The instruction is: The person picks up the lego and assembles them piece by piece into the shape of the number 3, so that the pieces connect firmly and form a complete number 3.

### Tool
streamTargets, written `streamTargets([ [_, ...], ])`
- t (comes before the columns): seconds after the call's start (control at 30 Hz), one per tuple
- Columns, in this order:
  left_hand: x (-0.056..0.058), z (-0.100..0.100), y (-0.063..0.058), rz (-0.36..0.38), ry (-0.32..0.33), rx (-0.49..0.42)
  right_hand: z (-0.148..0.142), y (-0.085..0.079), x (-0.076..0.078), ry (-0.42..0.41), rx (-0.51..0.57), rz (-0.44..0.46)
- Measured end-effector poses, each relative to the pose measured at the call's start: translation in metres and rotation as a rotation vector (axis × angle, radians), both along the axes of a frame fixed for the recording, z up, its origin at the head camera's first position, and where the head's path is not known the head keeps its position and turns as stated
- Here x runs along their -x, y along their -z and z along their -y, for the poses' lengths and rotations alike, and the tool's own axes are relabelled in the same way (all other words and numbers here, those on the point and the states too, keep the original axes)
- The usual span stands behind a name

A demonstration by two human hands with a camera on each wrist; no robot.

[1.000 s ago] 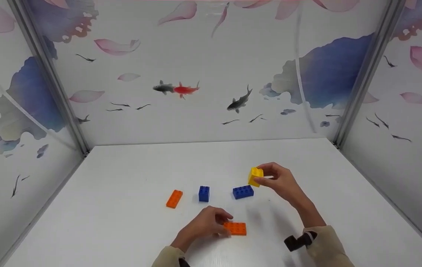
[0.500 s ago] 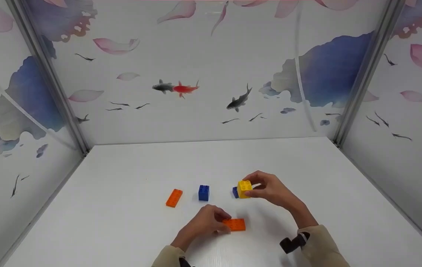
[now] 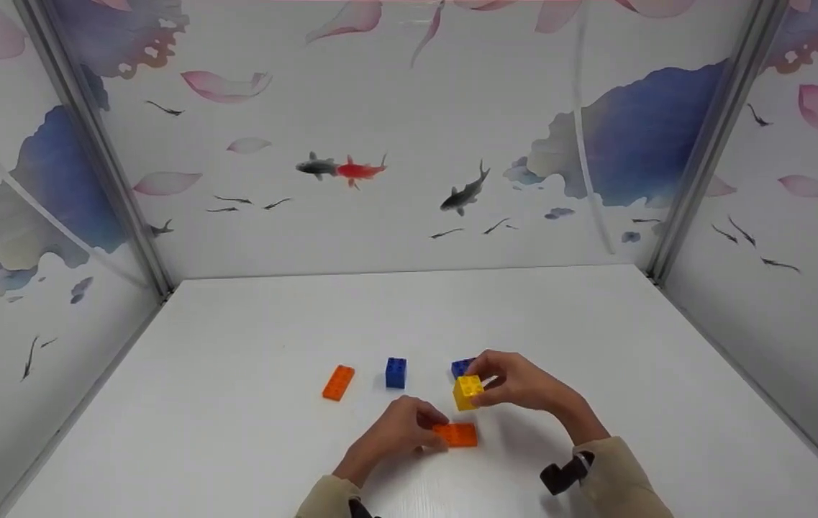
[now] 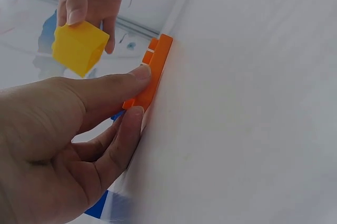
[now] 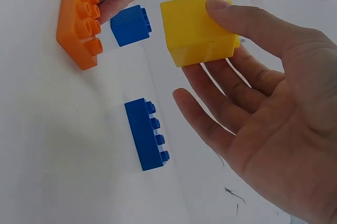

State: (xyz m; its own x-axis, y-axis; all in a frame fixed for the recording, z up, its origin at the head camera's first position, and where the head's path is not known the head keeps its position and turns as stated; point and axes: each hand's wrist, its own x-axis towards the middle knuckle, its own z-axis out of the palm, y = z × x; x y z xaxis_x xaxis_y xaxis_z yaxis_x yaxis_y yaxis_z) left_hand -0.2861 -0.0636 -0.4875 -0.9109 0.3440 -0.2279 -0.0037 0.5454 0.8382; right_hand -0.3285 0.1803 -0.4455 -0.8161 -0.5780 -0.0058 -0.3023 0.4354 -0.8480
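Note:
My right hand [image 3: 524, 383] pinches a yellow toy building brick [image 3: 467, 393] between thumb and fingers, held up off the table. Its studs face up in the head view. Below it, my left hand [image 3: 400, 432] grips the left end of a flat orange brick [image 3: 460, 434] that lies studs up on the table. Thumb and fingertip on that orange brick [image 4: 158, 71] show close up in the left wrist view. Behind the yellow brick is a long blue brick [image 3: 461, 367], partly covered by my right hand; the right wrist view shows this blue brick [image 5: 145, 135] whole.
A taller blue brick [image 3: 396, 373] stands left of the long one, and another flat orange brick [image 3: 338, 383] lies farther left. The white table [image 3: 236, 324] is enclosed by printed panels [image 3: 409, 144] at the back and both sides.
My right hand has brought the yellow brick toward me and slightly left, past the long blue brick and nearer the orange one. My left hand has hardly moved.

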Motion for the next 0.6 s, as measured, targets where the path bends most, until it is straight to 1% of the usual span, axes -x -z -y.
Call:
streamTargets([
  [0.17, -0.001, -0.001, 0.0, 0.001, -0.013, 0.003, 0.001, 0.006, 0.002, -0.026, -0.006, 0.035],
  [0.33, -0.002, 0.0, -0.001, -0.008, -0.008, -0.003, 0.004, 0.012, 0.001, -0.05, -0.027, 0.075],
  [0.6, -0.002, 0.0, -0.001, -0.016, -0.005, -0.004, 0.006, 0.018, -0.001, -0.043, -0.076, 0.122],
])
